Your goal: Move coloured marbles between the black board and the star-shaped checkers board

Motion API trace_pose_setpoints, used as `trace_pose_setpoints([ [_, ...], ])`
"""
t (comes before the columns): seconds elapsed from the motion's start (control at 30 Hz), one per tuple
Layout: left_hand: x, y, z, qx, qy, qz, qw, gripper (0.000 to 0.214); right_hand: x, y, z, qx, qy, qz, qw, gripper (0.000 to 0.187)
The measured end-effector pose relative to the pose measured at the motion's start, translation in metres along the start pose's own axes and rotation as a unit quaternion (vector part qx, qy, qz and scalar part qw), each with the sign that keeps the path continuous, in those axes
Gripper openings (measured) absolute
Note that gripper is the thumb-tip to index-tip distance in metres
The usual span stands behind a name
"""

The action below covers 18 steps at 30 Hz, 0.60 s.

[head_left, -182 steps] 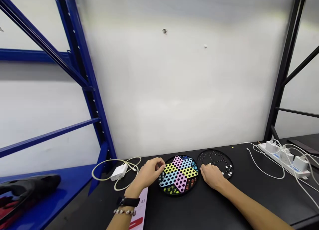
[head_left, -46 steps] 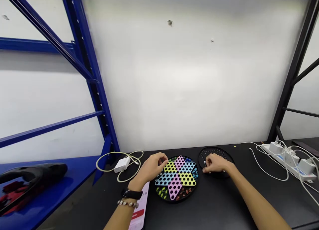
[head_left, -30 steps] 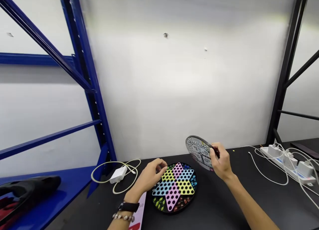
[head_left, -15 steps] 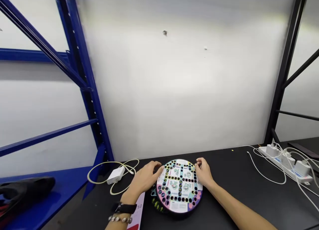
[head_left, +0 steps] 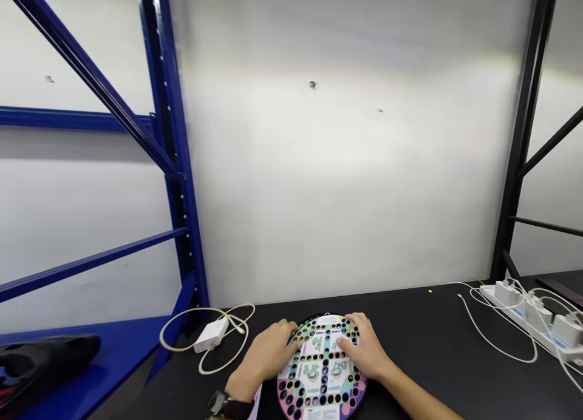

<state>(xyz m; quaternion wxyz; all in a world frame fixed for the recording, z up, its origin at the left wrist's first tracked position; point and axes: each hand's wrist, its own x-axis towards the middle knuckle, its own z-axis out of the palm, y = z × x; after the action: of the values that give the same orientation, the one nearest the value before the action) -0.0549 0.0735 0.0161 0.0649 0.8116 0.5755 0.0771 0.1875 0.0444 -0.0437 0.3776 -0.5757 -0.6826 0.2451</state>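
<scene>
A round, colourful game board (head_left: 311, 371) with rows of dark holes lies low in the view, its near edge cut off by the frame. Around its upper left rim is my left hand (head_left: 272, 349), thumb resting on the printed top. My right hand (head_left: 368, 352) grips the opposite rim, with the thumb laid flat across the face and the fingers along the far right edge. Beneath my left wrist, which wears a dark watch (head_left: 223, 403), a strip of a pale pink sheet (head_left: 255, 406) shows. What lies under the board is hidden.
A white charger (head_left: 212, 335) with a looped cable sits at the left on the black table (head_left: 423, 341). To the right is a power strip (head_left: 523, 317) with plugs and trailing white cables. A blue shelf (head_left: 122, 359) holds a black item (head_left: 50, 362).
The view has tilted up, so the board and hands sit lower. My right hand has shifted inward, its thumb now over the board's face. The dark item with green spots beneath the board no longer shows.
</scene>
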Motion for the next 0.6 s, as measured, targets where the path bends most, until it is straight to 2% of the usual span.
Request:
trace_pose_setpoints([
  [0.13,0.0,0.003,0.0,0.048,0.008,-0.005,0.999,0.043,-0.006,-0.008,0.0,-0.052,-0.05,-0.001,0.997,0.064],
  [0.23,0.001,0.005,0.0,0.067,-0.007,-0.009,0.998,0.046,-0.003,-0.009,0.001,-0.086,-0.074,0.014,0.993,0.069],
  [0.4,0.001,0.005,-0.001,0.063,-0.032,-0.005,0.997,0.053,0.01,-0.013,0.011,-0.128,-0.052,0.044,0.989,0.065],
  [0.5,0.003,0.005,0.003,0.071,-0.032,-0.01,0.997,0.056,0.015,-0.019,0.018,-0.161,-0.04,0.04,0.985,0.062],
  [0.6,0.004,0.007,0.01,0.075,-0.023,-0.003,0.997,0.06,0.015,-0.017,0.016,-0.184,-0.041,0.021,0.982,0.063],
])
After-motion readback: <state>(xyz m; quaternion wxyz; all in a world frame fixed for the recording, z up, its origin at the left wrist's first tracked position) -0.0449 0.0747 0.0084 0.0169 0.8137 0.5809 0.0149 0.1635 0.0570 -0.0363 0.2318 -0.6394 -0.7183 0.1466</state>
